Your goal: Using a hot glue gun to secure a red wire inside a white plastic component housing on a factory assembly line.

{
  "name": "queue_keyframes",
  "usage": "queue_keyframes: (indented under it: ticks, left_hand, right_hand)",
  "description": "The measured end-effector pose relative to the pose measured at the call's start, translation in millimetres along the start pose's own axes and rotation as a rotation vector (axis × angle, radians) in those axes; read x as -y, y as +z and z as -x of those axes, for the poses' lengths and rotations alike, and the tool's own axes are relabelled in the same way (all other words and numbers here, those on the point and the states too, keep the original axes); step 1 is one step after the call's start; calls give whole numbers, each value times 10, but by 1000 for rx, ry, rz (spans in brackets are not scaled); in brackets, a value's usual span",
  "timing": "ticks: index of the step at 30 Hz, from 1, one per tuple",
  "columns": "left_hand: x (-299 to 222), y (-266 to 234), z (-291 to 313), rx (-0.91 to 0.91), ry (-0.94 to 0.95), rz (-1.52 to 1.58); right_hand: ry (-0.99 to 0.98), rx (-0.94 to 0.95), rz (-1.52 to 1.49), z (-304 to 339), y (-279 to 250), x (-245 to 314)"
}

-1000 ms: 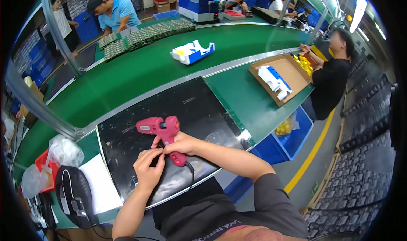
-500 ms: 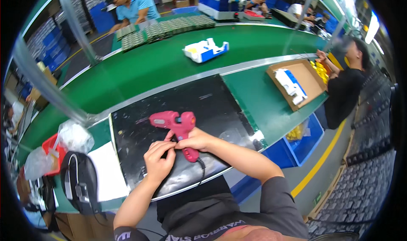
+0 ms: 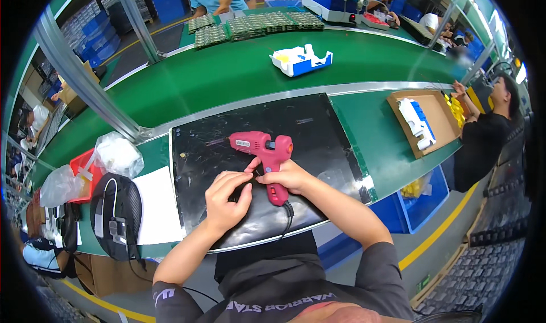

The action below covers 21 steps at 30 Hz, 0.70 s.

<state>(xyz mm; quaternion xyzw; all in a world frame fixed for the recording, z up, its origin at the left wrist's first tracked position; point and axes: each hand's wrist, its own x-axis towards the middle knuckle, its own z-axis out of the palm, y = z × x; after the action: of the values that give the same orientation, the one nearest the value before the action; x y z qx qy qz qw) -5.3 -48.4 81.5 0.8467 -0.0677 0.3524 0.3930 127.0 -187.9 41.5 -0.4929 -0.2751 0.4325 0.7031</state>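
A pink hot glue gun (image 3: 252,141) is held in my right hand (image 3: 293,176), its nozzle pointing left above the black mat (image 3: 199,181). My fingers wrap round its handle, and a dark cord leaves the bottom of the grip. My left hand (image 3: 227,197) is beside the handle, its fingers bent toward my right thumb. Its thumb is apart from its fingers, and I see nothing between them. A small dark part shows near the trigger, too small to make out.
A white-and-blue plastic housing (image 3: 301,60) rests on the green conveyor belt (image 3: 227,73). Right: a cardboard box (image 3: 441,124) holding a similar housing, above a blue bin (image 3: 429,201). Left: a black mesh bag (image 3: 116,215), red tray (image 3: 85,175) and plastic bags. Co-workers sit across and right.
The whole view has shifted, so the bench appears further right and slightly higher. My left thumb has parted from its fingers. The glue gun stays in my right hand.
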Motion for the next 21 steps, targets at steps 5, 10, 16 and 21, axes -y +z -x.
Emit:
queue_keyframes:
  ticks: [5,10,16,21]
  left_hand:
    - [-128,-225,-462,62,-17,-28]
    - [387,223,-1422,172,13,-75]
    - [1433,1157,-2469,338,54,-382]
    - [1768,1570,-2704,520,-121,-542]
  right_hand:
    - [39,7,2,-13,-19,2]
    - [32,7,-13,-10,-75,0]
    - [42,30,-63,-41,-44,41]
    - [53,10,-100,-39,-39,1]
